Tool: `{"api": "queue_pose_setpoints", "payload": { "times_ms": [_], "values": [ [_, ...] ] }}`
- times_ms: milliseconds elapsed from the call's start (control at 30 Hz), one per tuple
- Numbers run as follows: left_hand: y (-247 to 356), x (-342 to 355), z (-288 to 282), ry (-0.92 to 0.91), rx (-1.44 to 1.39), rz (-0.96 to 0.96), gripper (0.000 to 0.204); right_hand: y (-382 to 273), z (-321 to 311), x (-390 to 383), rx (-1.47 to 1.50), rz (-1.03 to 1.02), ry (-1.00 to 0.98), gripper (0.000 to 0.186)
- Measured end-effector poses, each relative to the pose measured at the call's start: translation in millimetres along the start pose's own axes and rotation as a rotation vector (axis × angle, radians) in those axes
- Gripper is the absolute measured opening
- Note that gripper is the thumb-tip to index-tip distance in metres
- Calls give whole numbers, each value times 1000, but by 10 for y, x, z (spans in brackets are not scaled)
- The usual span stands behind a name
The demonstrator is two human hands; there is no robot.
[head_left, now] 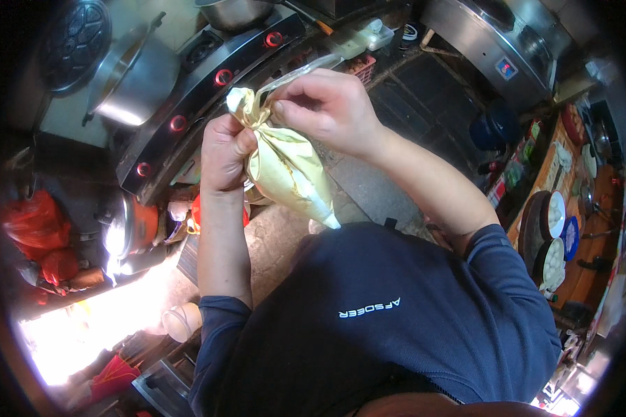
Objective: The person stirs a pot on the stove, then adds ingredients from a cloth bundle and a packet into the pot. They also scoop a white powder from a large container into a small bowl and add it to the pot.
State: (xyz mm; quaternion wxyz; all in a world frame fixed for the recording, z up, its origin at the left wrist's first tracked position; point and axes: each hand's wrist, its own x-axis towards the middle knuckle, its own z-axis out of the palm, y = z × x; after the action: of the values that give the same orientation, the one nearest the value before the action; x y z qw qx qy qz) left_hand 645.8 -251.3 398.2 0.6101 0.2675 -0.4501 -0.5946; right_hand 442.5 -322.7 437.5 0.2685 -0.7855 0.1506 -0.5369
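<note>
A pale yellow bag (289, 177), gathered at its crumpled neck, hangs diagonally in front of my chest. My left hand (224, 153) is closed on the neck, thumb pressed against the folds. My right hand (327, 115) has its fingers curled at the neck from the other side, thumb and forefinger pinching there at a thin translucent strip (306, 65) that trails up to the right. Its fingertips are partly hidden behind the folds and hand.
A gas stove (202, 104) with red-lit knobs runs behind the bag, beside a steel pot (135, 80). Red plastic bags (38, 222) lie left, a steel appliance (494, 52) stands upper right, and a wooden counter (591, 236) with bowls (555, 215) lines the right side.
</note>
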Motion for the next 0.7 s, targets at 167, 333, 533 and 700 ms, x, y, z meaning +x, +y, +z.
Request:
{"api": "queue_pose_setpoints", "payload": {
  "times_ms": [167,333,533,700],
  "values": [
    [10,-42,50,68,47,8,46,16,-132,92,-226,-476,-134,29],
    [10,-67,74,54,57,4,46,97,-88,42,-286,-552,-47,26],
    [16,-93,80,94,54,-8,48,57,196,-202,861,618,-30,15],
    [74,-150,62,99,100,-24,52,68,100,-118,287,114,-61,22]
  ]
}}
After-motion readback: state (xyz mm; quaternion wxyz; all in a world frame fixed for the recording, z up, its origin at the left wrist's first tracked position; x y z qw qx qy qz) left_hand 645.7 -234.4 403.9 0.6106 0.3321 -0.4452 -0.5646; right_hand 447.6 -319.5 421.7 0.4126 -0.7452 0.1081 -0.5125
